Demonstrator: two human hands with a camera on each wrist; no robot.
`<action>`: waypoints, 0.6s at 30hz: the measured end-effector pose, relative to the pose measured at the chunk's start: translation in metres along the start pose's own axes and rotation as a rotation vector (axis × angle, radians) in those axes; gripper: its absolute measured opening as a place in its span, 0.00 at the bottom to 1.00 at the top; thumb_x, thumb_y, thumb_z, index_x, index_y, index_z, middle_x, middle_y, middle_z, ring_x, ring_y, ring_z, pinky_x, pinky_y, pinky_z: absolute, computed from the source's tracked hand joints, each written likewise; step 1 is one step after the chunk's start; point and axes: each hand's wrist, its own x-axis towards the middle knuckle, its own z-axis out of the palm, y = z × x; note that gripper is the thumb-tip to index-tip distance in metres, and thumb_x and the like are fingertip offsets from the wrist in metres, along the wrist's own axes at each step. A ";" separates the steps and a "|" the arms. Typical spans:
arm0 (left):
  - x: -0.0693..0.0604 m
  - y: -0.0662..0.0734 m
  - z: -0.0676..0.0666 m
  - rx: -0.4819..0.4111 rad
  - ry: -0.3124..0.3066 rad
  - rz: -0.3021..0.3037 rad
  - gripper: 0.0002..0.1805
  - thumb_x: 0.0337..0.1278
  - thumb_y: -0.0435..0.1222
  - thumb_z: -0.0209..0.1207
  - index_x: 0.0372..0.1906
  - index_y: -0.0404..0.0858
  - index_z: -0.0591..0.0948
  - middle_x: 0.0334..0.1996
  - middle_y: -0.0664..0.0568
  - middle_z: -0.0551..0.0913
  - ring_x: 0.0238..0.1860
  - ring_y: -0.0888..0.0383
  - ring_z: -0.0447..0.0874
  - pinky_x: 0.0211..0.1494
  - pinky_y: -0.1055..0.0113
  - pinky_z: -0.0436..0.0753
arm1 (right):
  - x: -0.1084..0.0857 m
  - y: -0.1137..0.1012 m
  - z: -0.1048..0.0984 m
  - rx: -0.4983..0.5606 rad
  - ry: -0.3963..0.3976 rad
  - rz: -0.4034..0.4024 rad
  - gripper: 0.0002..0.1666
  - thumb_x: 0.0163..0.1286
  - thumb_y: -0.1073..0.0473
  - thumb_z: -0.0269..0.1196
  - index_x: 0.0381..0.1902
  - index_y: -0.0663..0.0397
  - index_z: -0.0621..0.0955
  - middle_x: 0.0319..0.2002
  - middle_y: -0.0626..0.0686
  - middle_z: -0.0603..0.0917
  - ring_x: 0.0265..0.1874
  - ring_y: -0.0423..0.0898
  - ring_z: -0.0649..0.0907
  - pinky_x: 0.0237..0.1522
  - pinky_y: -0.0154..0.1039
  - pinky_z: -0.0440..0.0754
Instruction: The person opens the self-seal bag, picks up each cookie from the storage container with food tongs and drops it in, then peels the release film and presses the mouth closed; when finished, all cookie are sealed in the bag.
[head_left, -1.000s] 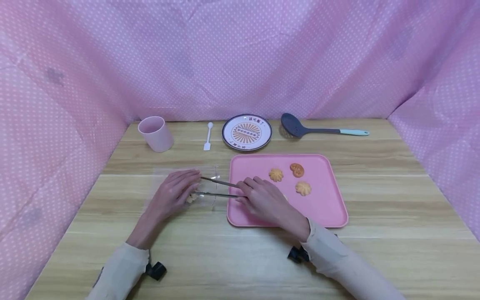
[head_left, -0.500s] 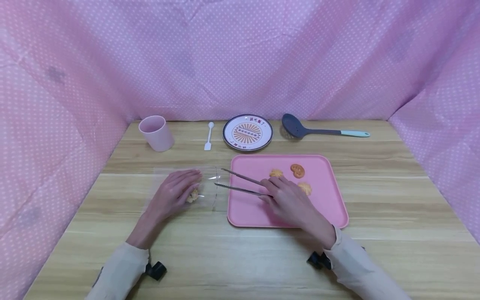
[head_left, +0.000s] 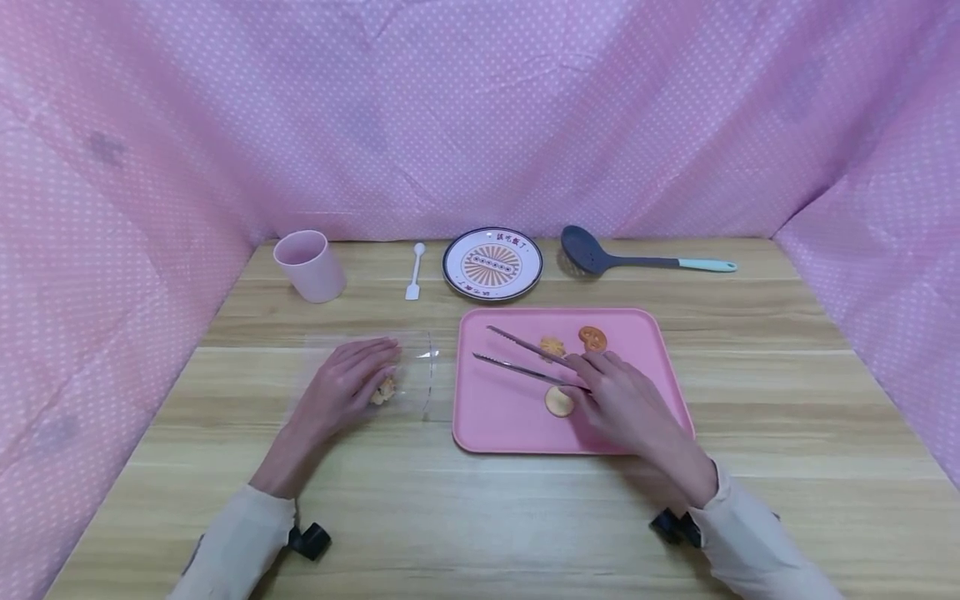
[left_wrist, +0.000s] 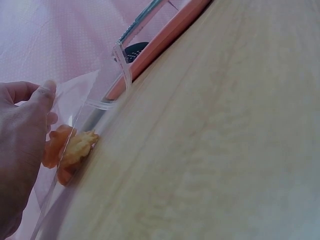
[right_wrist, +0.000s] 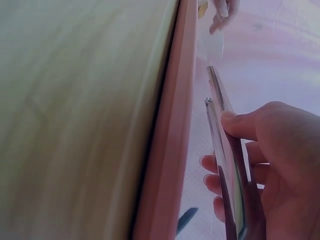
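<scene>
**Tongs back over the tray, nothing seen between the tips**

Head view. Landmark: the pink tray (head_left: 495, 425). Over the last second, the right hand (head_left: 618, 404) draws the metal tongs (head_left: 519, 369) away from the clear bag (head_left: 414, 375), left of the tray, to above the tray's left half. The hand grips the tongs with their arms spread wide. The left hand (head_left: 351, 379) has not shifted; it lies over the bag, left of the tray, and the bagged cookies (head_left: 383, 390) show beside its thumb. The round pale cookie (head_left: 558, 402) comes into sight near the tray's centre; the flower cookie (head_left: 552, 344) and pretzel-shaped cookie (head_left: 592, 338) lie in its far half. Beyond the tray we note the plate (head_left: 492, 263) and skimmer (head_left: 585, 250); farther left, the white spatula (head_left: 416, 271) and pink cup (head_left: 311, 271). We judge that this visit to the bag is over: the tongs seem unloaded, and the visible tray cookies remain outside the bag.

Left wrist view. Thumb and finger pinch the bag's film; whether fold or edge, we cannot tell. The bagged cookies sit under it, this side of the tray's rim.

Right wrist view. Thumb and fingers hold opposite arms of the tongs beside the tray's rim; no food shows between them.
</scene>
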 end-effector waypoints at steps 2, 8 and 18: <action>-0.001 0.000 -0.001 0.003 -0.001 -0.005 0.20 0.59 0.28 0.67 0.58 0.33 0.85 0.59 0.41 0.85 0.60 0.42 0.82 0.66 0.46 0.76 | -0.002 0.003 -0.003 0.007 -0.016 0.016 0.23 0.64 0.64 0.74 0.55 0.65 0.83 0.49 0.63 0.85 0.41 0.59 0.84 0.43 0.54 0.86; -0.001 0.000 -0.001 0.001 -0.006 -0.007 0.20 0.60 0.28 0.67 0.58 0.32 0.84 0.59 0.41 0.84 0.61 0.42 0.82 0.66 0.46 0.76 | -0.011 0.013 -0.009 0.013 -0.010 0.032 0.18 0.63 0.65 0.74 0.50 0.66 0.85 0.42 0.59 0.85 0.35 0.55 0.80 0.36 0.48 0.83; -0.001 0.001 -0.001 -0.001 0.002 -0.004 0.21 0.58 0.27 0.68 0.57 0.31 0.85 0.59 0.41 0.84 0.60 0.42 0.82 0.66 0.45 0.76 | -0.026 0.023 -0.016 -0.047 0.000 0.070 0.19 0.59 0.68 0.73 0.49 0.64 0.84 0.40 0.59 0.84 0.36 0.56 0.83 0.35 0.53 0.86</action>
